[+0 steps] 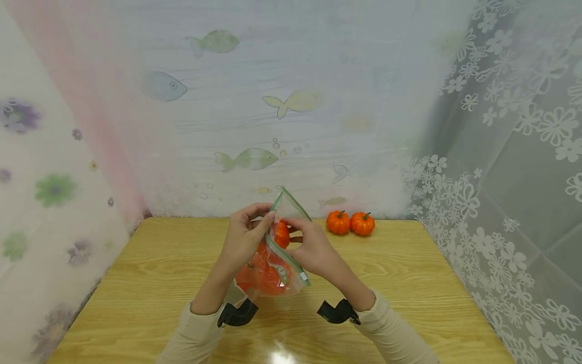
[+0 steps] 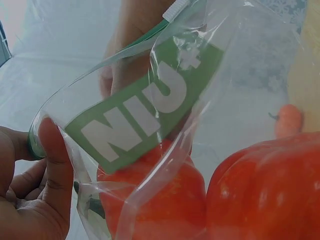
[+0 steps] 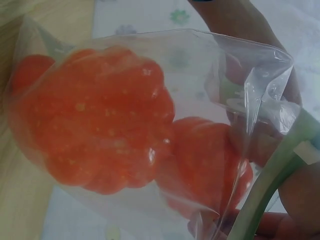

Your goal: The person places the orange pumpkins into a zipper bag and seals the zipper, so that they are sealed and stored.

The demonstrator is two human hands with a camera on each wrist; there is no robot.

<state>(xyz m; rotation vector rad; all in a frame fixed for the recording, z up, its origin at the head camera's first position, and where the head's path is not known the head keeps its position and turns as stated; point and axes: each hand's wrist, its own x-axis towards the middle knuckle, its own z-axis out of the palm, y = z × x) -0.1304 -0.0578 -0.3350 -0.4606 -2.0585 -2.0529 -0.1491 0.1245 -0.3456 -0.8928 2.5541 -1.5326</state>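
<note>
A clear zip bag [image 1: 291,205] with a green-edged mouth is held up over the table, its mouth spread. Several orange-red toy pumpkins [image 1: 268,278] lie in its lower part. My left hand [image 1: 245,237] pinches the left edge of the mouth between thumb and fingers. At the opening my right hand [image 1: 313,247] grips a small orange pumpkin [image 1: 282,235], its fingers inside the mouth. The left wrist view shows a green label [image 2: 145,105] with white letters on the bag. In the right wrist view a large pumpkin [image 3: 105,120] shows through the plastic.
Two more orange pumpkins, one [image 1: 338,222] beside the other [image 1: 362,223], stand at the table's back edge, right of the bag. The wooden table [image 1: 173,263] meets a fish-patterned curtain [image 1: 204,121] behind, with patterned sheets at both sides.
</note>
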